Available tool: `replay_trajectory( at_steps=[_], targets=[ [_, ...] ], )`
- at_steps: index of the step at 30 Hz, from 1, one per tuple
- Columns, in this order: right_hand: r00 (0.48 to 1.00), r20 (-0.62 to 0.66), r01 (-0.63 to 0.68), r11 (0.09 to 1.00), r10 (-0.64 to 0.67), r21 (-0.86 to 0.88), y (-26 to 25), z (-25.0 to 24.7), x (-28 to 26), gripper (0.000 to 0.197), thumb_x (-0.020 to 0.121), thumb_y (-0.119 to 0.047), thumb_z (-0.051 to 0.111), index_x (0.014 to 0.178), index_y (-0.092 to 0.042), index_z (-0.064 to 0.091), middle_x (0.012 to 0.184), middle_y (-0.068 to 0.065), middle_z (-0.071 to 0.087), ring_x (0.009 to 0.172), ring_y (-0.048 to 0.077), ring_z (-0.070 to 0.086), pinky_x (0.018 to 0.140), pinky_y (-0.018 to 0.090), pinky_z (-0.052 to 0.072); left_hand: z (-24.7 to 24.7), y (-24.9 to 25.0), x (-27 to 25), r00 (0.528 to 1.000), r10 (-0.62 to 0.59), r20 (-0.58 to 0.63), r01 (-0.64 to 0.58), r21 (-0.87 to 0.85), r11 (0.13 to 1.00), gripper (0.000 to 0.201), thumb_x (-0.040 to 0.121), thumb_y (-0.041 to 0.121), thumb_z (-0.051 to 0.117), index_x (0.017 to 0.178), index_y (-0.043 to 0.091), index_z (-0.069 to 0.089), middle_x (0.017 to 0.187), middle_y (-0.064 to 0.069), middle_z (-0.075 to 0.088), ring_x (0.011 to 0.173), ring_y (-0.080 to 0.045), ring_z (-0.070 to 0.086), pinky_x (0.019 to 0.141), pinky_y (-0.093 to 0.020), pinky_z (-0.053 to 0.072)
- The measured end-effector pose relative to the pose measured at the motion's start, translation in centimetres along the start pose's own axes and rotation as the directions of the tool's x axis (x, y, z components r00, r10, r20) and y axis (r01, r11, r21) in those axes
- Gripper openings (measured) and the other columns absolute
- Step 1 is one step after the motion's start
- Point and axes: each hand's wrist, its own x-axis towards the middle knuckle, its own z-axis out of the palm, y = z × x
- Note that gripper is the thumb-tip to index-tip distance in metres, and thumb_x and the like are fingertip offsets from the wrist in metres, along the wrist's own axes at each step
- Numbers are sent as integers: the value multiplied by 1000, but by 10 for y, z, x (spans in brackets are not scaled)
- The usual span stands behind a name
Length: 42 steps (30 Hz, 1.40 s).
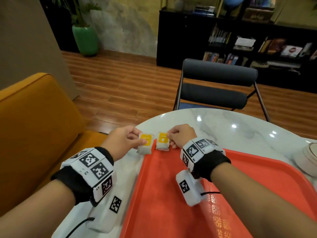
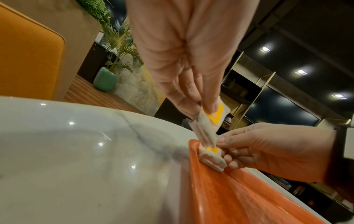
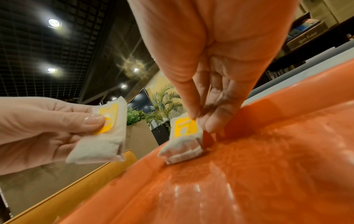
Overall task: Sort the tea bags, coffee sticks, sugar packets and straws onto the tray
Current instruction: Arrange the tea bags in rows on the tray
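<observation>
Each hand holds one white tea bag with a yellow tag. My left hand [image 1: 127,140] pinches the left tea bag [image 1: 145,144] by its tag, just off the tray's far left corner. In the left wrist view this tea bag [image 2: 207,121] hangs from finger and thumb above the tray rim. My right hand [image 1: 180,136] pinches the right tea bag [image 1: 162,141] at its upper corner. The right wrist view shows that tea bag [image 3: 184,141] touching the orange tray [image 3: 249,174] with its lower edge. The orange tray [image 1: 171,186] lies on the white marble table [image 1: 223,124].
A white object [image 1: 308,158], cut off by the frame, sits at the table's right edge beside the tray. A dark padded chair [image 1: 217,86] stands behind the table. An orange sofa [image 1: 34,126] runs along the left, close to the table edge.
</observation>
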Motion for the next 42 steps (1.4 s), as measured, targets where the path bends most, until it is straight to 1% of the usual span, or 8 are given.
replay_trajectory(
  at_steps=[3, 7, 9, 15, 19, 24, 31, 42],
  targets=[
    [1000, 2, -3, 1000, 3, -7, -2, -2, -2, 20, 89, -10, 54, 100, 0, 67, 61, -3, 50, 57, 10, 46, 61, 19, 43, 5, -2, 2, 1000, -1, 10, 1, 21, 1000, 14, 83, 7, 66, 74, 16, 59, 61, 4, 62, 46, 5, 53, 52, -7, 45],
    [999, -31, 11, 1000, -12, -24, -2, -7, -10, 27, 89, -27, 56, 108, -8, 60, 95, 13, 65, 76, 18, 53, 71, 27, 46, 9, -7, 0, 1000, -3, 17, 1, 75, 997, 14, 88, 12, 61, 78, 22, 60, 71, 5, 64, 59, 0, 56, 57, -10, 44],
    [998, -24, 52, 998, -53, -23, -5, -14, -17, 29, 90, -30, 55, 110, -10, 58, 95, 13, 63, 78, 18, 53, 77, 31, 46, 9, -7, -1, 1000, 4, 18, -5, 58, 998, 15, 88, 11, 61, 78, 22, 60, 76, 2, 64, 65, -8, 56, 59, -11, 45],
    [909, 394, 106, 989, -137, 100, -16, -29, -50, 15, 85, -25, 63, 97, -16, 60, 70, 4, 58, 64, 20, 54, 64, 30, 47, 16, -6, -10, 998, 11, 59, -8, -52, 999, 15, 85, 5, 62, 77, 18, 63, 62, 9, 65, 54, 5, 57, 55, -7, 42],
    [914, 348, 197, 978, -206, 64, -12, -21, -55, 6, 85, -14, 63, 89, -13, 58, 60, -1, 56, 57, 13, 53, 59, 22, 44, 23, -11, -13, 998, 4, 62, -1, -44, 999, 14, 83, 8, 65, 77, 21, 64, 58, 11, 66, 58, 0, 59, 60, -10, 44],
    [938, 327, 101, 993, -114, 56, -5, -16, -47, 3, 87, -12, 60, 89, -11, 57, 58, -1, 55, 48, 6, 49, 44, 9, 40, 23, -7, -14, 999, 44, -5, -44, 90, 995, 17, 81, 19, 70, 82, 32, 59, 75, 10, 63, 66, -4, 56, 58, -4, 40],
    [964, 257, -95, 990, 67, 100, 1, -14, -22, 10, 86, -19, 60, 77, -15, 60, 67, 5, 58, 57, 14, 51, 57, 23, 43, 22, -6, -9, 999, 24, -32, -11, 366, 931, 31, 75, 38, 73, 97, 27, 53, 76, 9, 48, 66, -3, 45, 59, -18, 31],
    [981, 147, -145, 980, 125, 138, 3, -4, -16, 5, 87, -18, 61, 87, -14, 58, 60, 3, 58, 45, 9, 53, 54, 16, 46, 36, 2, -1, 999, 11, 37, -33, 692, 721, 44, 82, 49, 60, 120, 29, 52, 97, 7, 37, 106, -16, 47, 93, -34, 42]
  ],
)
